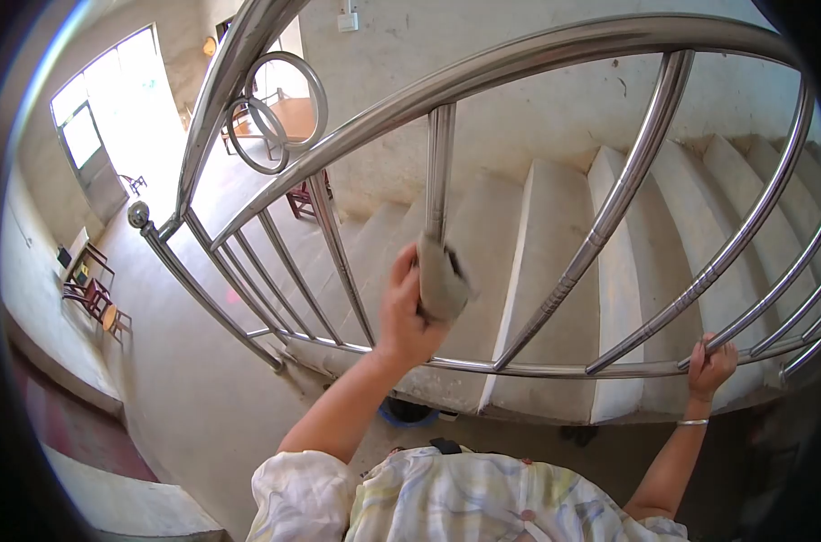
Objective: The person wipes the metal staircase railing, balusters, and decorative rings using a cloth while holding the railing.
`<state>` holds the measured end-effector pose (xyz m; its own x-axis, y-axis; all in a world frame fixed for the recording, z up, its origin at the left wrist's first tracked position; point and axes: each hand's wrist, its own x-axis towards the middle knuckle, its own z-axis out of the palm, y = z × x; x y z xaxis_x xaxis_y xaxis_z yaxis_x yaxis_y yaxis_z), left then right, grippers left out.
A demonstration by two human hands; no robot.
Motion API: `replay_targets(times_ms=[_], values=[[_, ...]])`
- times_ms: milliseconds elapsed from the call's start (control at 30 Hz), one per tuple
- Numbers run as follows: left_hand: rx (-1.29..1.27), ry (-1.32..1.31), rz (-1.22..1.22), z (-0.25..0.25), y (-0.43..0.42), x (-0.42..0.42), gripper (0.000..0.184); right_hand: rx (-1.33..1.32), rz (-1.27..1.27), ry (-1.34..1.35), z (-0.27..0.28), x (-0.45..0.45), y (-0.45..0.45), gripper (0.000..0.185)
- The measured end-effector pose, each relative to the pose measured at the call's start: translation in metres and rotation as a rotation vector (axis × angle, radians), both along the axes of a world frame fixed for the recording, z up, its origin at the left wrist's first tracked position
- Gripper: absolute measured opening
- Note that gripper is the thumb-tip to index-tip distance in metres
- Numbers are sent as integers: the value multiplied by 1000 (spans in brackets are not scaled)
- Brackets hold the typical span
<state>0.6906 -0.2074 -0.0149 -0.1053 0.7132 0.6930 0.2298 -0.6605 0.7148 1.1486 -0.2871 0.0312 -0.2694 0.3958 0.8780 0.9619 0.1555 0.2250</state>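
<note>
My left hand (405, 312) is closed on a grey-beige cloth (444, 282), which is slightly blurred. The cloth lies against the lower part of an upright metal baluster (440, 172) and hides its lower end. At the lower right, my right hand (710, 366), with a bracelet on the wrist, is closed around the foot of another baluster (761, 313), just at the bottom rail (555, 370). The curved, shiny handrail (528, 59) runs above both hands.
Concrete stairs (555, 271) rise to the right behind the railing. Below it, a blue-rimmed basin (406, 414) is partly hidden. Wooden chairs (89, 296) and a stool (112, 319) stand by the left wall. A round table (293, 117) is beyond the newel rings.
</note>
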Motion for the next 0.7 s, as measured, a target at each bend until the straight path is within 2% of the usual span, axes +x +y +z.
replay_targets(times_ms=[67, 133, 167, 200, 233, 267, 333, 367, 400, 433, 467, 533, 600, 633, 700], values=[[-124, 22, 18, -54, -6, -1, 39, 11, 10, -2, 1, -2, 1, 14], [-305, -169, -113, -121, -5, -1, 35, 27, 19, -7, 1, -2, 0, 14], [-303, -169, -114, -147, -9, -1, 35, 13, 12, 5, 1, -2, 0, 14], [-409, -91, -88, -169, -14, -2, 34, -1, 5, 16, 1, -2, 0, 13], [-512, -13, -60, -186, -20, -3, 33, 2, 5, 16, 1, -1, -1, 13], [-507, -13, -62, -195, -26, -4, 33, -8, 10, 12, 0, -1, -1, 13], [-394, 262, -8, -209, -29, -4, 31, -5, 6, 7, 3, 1, -1, 12], [-444, 126, -68, -210, -22, -4, 29, -4, 11, 4, 4, -1, -1, 12], [-444, 128, -73, -212, -20, -5, 29, -9, 18, 1, 4, -2, -2, 12], [-540, 15, -91, -213, -16, -7, 29, -12, 17, 1, 4, -2, -2, 12], [-633, -99, -108, -197, -13, -7, 29, -2, 22, 0, 4, -3, -2, 12], [-289, 186, 82, -91, -35, -3, 32, -1, 21, 5, 2, -2, -1, 12], [15, 39, -34, -5, -37, -3, 36, -19, -26, 16, -1, 1, -1, 13], [102, 79, -3, 36, -39, -3, 37, -33, -27, 14, -2, 1, -1, 13], [180, 114, 31, 69, -37, -2, 38, -8, -19, -7, -1, 1, -1, 13]])
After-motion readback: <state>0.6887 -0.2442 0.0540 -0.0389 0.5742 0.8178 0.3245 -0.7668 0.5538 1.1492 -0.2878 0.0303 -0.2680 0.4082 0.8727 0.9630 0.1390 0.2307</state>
